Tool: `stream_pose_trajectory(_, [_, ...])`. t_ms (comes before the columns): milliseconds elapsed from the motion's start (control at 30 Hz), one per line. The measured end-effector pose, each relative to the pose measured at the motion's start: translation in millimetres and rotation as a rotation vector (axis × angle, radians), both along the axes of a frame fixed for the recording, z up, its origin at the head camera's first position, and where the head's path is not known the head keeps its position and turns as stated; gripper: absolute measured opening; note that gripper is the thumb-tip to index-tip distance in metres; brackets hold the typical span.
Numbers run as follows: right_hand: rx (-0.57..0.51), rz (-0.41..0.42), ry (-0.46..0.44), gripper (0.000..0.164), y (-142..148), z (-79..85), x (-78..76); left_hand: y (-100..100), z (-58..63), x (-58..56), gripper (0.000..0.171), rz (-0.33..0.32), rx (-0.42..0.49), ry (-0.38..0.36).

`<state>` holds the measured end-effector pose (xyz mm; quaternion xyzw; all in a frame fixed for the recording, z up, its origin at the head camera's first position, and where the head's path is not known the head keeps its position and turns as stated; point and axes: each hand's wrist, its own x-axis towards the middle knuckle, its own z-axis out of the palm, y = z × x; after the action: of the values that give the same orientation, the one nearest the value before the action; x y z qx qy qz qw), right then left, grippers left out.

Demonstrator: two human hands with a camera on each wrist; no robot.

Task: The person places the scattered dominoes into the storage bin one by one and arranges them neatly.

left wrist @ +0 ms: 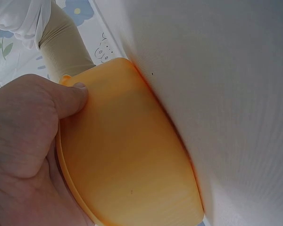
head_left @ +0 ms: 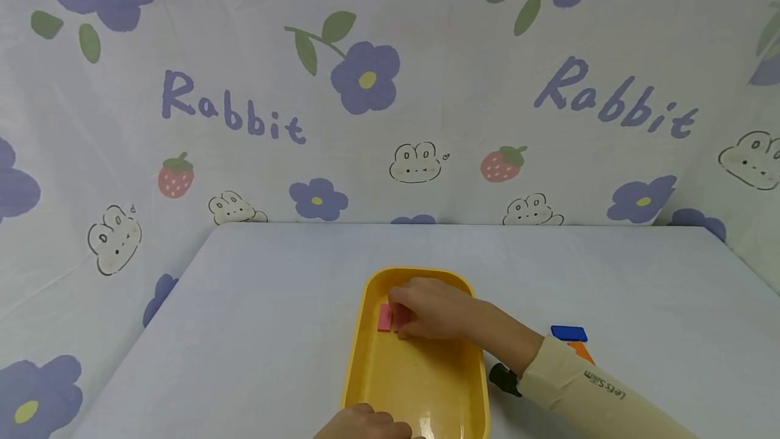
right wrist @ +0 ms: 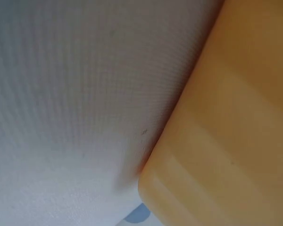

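Note:
A yellow tray (head_left: pixel 420 385) lies lengthwise on the white table. My left hand (head_left: pixel 365 423) holds its near rim; in the left wrist view the thumb of this left hand (left wrist: pixel 33 117) presses the outer wall of the tray (left wrist: pixel 127 150). Reaching over the right side, my right hand (head_left: pixel 432 310) is down inside the far half. Its thumb and fingers pinch a pink block (head_left: pixel 400 319), partly hidden by them. Just left of it a second pink block (head_left: pixel 384 318) lies flat on the tray floor. Only the tray's outer wall (right wrist: pixel 226 141) shows in the right wrist view, without the hand.
Right of the tray, a blue block (head_left: pixel 569 333) and an orange block (head_left: pixel 581 351) lie on the table, the orange one partly behind the right sleeve (head_left: pixel 597 388). A black cylindrical object (head_left: pixel 504 379) sits close to the tray's right wall. A patterned cloth (head_left: pixel 451 87) hangs behind the table.

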<state>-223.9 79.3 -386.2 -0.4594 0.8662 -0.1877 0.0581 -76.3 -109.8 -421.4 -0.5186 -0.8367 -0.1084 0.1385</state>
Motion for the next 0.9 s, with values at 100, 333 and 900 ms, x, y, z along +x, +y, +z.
stream_pose_trajectory(100, [-0.001,-0.004,0.007,0.024,0.0,-0.4,-0.1,0.5,-0.3,-0.2,0.016,-0.004,0.007,0.014])
stream_pose_trajectory(333, [-0.013,-0.014,0.0,0.026,-1.3,-2.0,-1.0,0.2,-1.0,-0.5,0.018,-0.009,0.01,0.005])
stream_pose_trajectory(900, [0.013,-0.034,0.011,0.029,-5.3,-1.2,0.0,0.6,1.6,-0.2,0.014,-0.007,-0.047,-0.041])
